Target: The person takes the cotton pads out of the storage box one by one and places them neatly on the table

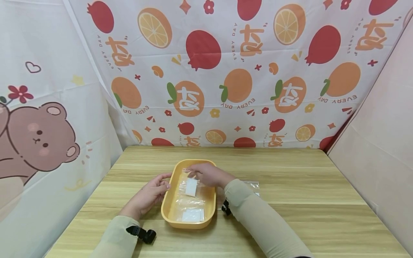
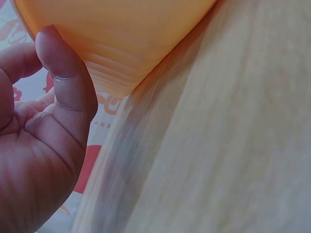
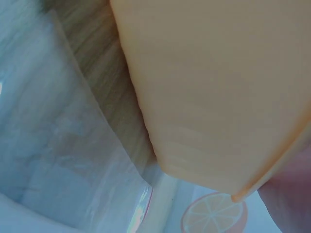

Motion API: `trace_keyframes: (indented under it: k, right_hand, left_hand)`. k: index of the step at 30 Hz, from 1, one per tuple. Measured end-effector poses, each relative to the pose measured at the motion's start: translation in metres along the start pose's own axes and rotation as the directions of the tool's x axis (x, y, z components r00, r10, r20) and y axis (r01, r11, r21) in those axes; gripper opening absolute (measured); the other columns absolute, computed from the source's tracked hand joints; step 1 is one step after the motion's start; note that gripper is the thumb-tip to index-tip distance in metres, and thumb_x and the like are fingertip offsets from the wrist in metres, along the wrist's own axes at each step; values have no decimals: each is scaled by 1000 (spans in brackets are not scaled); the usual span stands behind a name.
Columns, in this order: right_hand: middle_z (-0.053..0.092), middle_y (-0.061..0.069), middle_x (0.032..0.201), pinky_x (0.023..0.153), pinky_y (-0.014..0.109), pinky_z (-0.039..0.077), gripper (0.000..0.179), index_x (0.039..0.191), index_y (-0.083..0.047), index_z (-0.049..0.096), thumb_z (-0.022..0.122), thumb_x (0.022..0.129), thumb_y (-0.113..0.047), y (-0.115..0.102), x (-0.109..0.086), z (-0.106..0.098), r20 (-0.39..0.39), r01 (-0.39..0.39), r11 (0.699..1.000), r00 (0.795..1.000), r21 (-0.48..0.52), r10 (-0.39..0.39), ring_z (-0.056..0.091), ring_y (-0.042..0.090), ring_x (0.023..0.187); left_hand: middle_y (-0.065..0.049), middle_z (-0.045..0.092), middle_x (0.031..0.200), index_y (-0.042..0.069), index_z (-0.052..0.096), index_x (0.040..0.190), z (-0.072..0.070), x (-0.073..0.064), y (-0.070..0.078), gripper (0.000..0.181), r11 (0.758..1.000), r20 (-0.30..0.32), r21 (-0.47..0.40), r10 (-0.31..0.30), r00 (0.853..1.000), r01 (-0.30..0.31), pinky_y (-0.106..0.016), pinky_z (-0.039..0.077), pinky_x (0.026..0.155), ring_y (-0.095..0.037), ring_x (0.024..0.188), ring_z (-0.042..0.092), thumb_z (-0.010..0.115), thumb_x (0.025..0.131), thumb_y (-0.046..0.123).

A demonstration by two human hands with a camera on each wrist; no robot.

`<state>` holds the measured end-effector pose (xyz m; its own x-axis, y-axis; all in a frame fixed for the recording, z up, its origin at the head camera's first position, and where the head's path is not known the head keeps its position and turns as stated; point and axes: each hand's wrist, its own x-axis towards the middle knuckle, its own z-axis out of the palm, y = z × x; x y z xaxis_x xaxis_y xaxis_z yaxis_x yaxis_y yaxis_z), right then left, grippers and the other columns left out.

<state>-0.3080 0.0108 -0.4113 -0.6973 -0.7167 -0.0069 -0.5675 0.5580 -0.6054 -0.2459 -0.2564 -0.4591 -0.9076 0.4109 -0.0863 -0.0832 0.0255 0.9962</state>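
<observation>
A yellow oblong tray (image 1: 188, 225) stands on the table with clear zip bags in it. My right hand (image 1: 208, 174) reaches over the tray's far end and pinches the upper edge of one zip bag (image 1: 191, 187), which has a white rectangular piece inside. Nearer me in the tray lies a second bag with a white piece (image 1: 193, 215). Against the tray's left rim rests my left hand (image 1: 151, 191); the left wrist view shows its bent thumb (image 2: 65, 80) at the outer wall. Only a sliver of the right hand (image 3: 289, 189) shows beyond the rim in the right wrist view.
Another clear zip bag (image 1: 252, 185) lies on the wooden table (image 1: 290, 215) right of the tray, partly under my right forearm; the right wrist view shows a clear bag (image 3: 63, 136) beside the tray. A fruit-print cloth (image 1: 226, 82) hangs behind the table.
</observation>
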Motion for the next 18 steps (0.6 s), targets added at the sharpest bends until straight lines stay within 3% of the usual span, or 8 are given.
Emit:
trace_keyframes:
  k: [6, 13, 18]
  right_hand:
    - [71, -5, 118, 77, 25, 56, 44, 146, -23, 57, 42, 107, -7, -4, -4, -3, 19, -27, 990, 1000, 142, 25, 67, 7, 94]
    - [71, 1, 117, 74, 31, 59, 44, 145, -19, 58, 40, 108, -4, -6, -8, -7, 35, -38, 962, 999, 270, 29, 68, 13, 92]
    - [70, 0, 114, 73, 32, 59, 41, 143, -15, 59, 41, 108, -5, -4, -9, -9, 48, -55, 950, 998, 307, 43, 65, 14, 92]
  left_hand:
    - [-16, 55, 106, -3, 20, 155, 0, -1, 0, 61, 1000, -7, 2, -6, 1000, 6, -37, 60, 79, -20, 93, 65, 52, 105, 12]
    - [-17, 55, 107, -2, 21, 155, 1, -2, 1, 61, 1000, -15, 3, -10, 1000, 10, -38, 59, 80, -22, 96, 65, 52, 105, 12]
    - [-18, 55, 108, -3, 21, 155, 1, -2, 0, 61, 1000, -12, 4, -10, 1000, 10, -40, 59, 80, -24, 98, 65, 52, 105, 12]
